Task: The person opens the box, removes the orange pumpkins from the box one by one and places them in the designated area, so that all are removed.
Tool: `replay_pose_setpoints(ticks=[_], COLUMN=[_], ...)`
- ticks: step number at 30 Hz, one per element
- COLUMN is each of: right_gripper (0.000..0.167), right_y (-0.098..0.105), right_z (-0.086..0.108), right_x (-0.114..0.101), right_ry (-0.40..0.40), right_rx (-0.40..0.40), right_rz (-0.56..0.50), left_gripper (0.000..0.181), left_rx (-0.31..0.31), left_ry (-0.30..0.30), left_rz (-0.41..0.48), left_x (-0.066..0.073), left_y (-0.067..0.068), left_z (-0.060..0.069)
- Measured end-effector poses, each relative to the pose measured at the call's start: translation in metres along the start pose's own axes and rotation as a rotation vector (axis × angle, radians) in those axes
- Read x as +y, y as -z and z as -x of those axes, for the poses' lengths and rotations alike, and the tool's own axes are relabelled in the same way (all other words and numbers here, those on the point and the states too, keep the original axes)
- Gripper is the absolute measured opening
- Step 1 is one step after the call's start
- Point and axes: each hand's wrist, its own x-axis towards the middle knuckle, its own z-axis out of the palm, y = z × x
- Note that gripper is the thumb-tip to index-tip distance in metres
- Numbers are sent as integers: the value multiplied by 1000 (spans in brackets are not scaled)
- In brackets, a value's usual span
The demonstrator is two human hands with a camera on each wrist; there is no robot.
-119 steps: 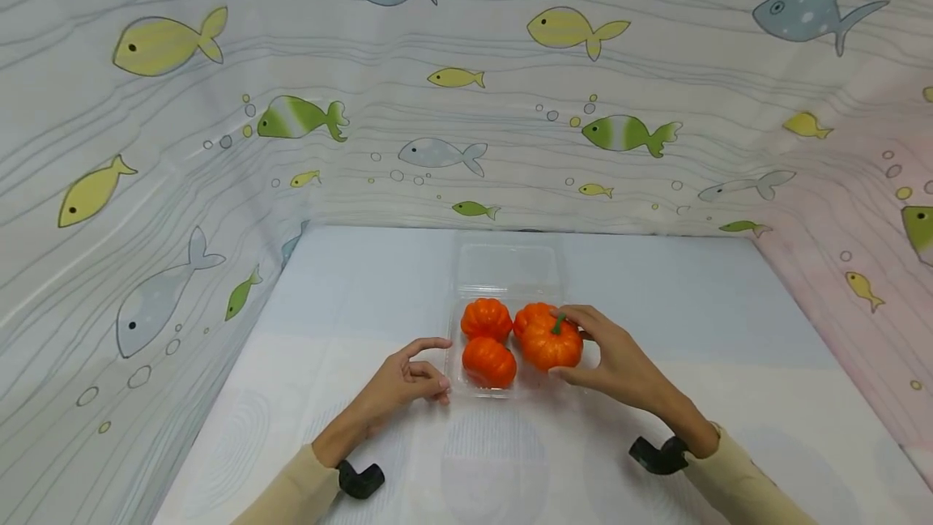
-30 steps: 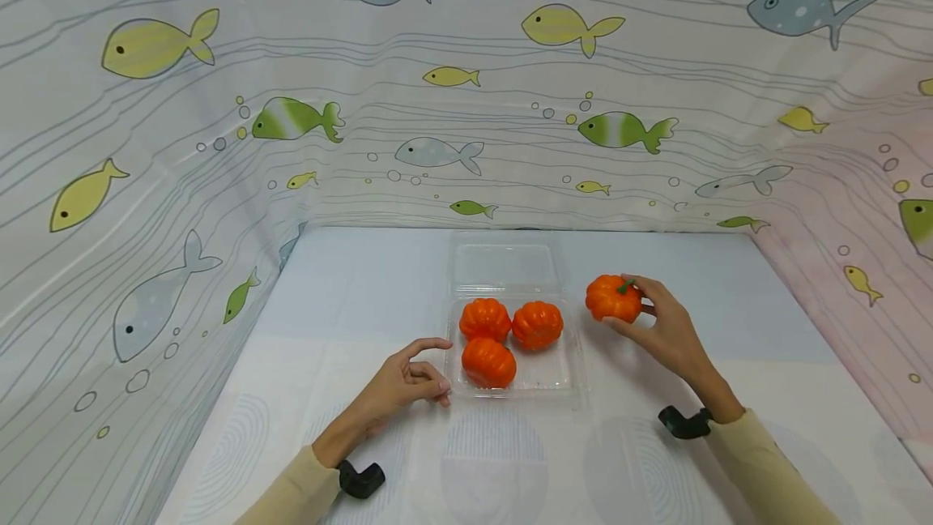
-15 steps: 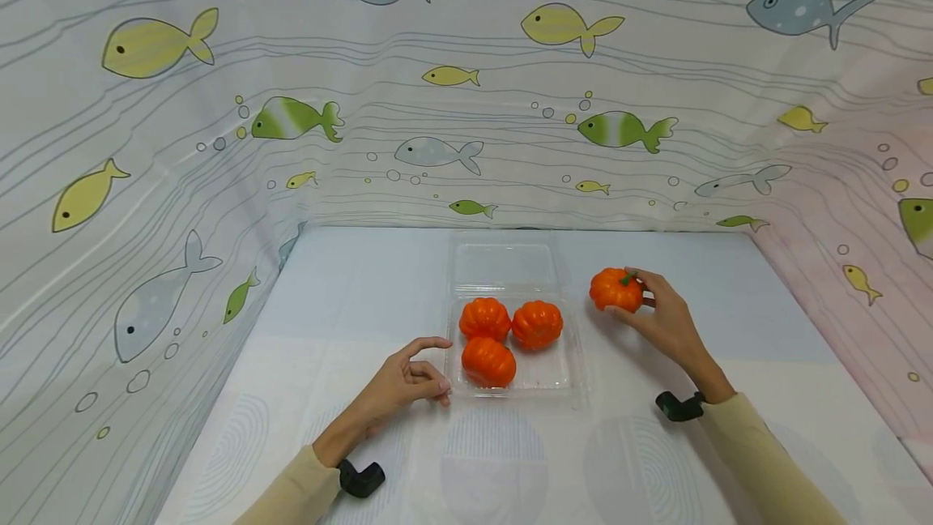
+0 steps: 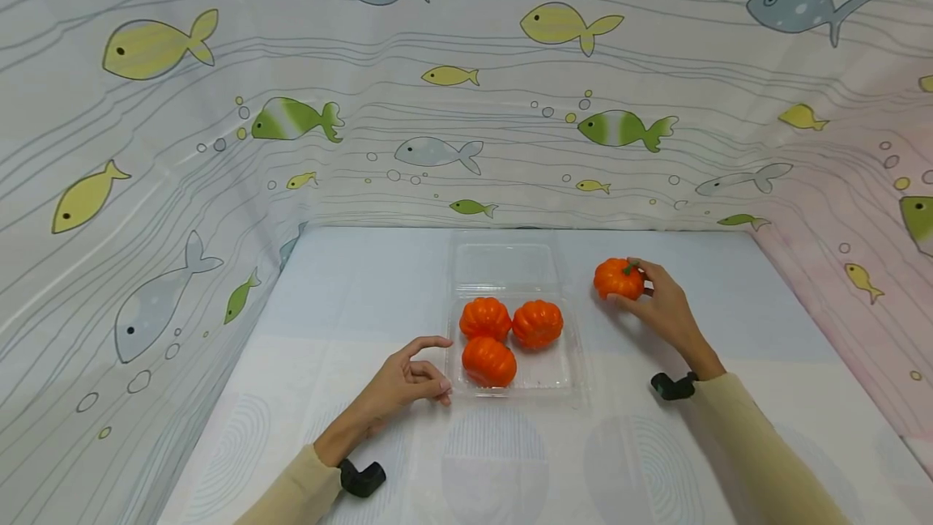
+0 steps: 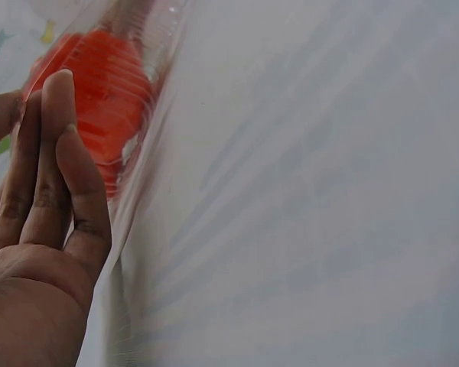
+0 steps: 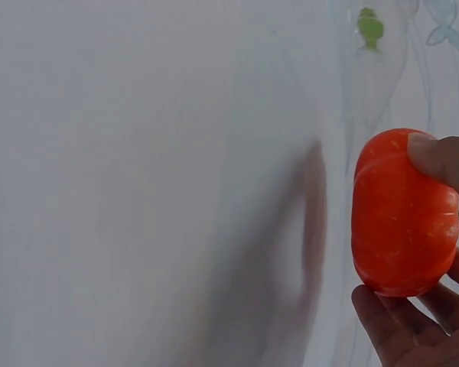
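Head view: the right hand (image 4: 665, 306) has one orange pumpkin (image 4: 614, 280) between thumb and fingers, the grip spread to the fruit's width. The pumpkin's green stem (image 4: 628, 269) faces the fingers. Its position is over the tabletop (image 4: 357, 282), right of the clear plastic clamshell (image 4: 548, 377) and towards the far side. Inside the clamshell sit a far-left pumpkin (image 4: 484, 318), a far-right pumpkin (image 4: 538, 325) and a near-left pumpkin (image 4: 489, 362); the near-right part of the base is bare. The hinged lid (image 4: 504, 264) lies folded back on the far side. The left hand (image 4: 401, 383) is at the left wall, fingers loosely bent, grip closed around nothing.

Left wrist view: fingers stand against the clamshell wall; whether they press on it cannot be told. Judged risk: an inward push could slide this seemingly light container or jostle its contents.

Right wrist view: the thumb lies on one side of the pumpkin, fingertips support the other, and a separate shadow suggests a raised hold. Judged risk: the rounded, glossy skin could slip from a fingertip hold, and a dropped pumpkin could roll.
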Motion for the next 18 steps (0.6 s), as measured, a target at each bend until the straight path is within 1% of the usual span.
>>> replay_pose_setpoints(ticks=[10, 18], right_gripper=[84, 86], right_y=[-7, -10], right_z=[-14, -21], right_x=[11, 15], right_ry=[-82, -97], right_rx=[-9, -29], right_rz=[25, 50], left_gripper=[67, 66], left_rx=[14, 24], left_ry=[19, 19], left_rz=[-7, -3], left_x=[0, 0], left_y=[0, -1], left_z=[0, 1])
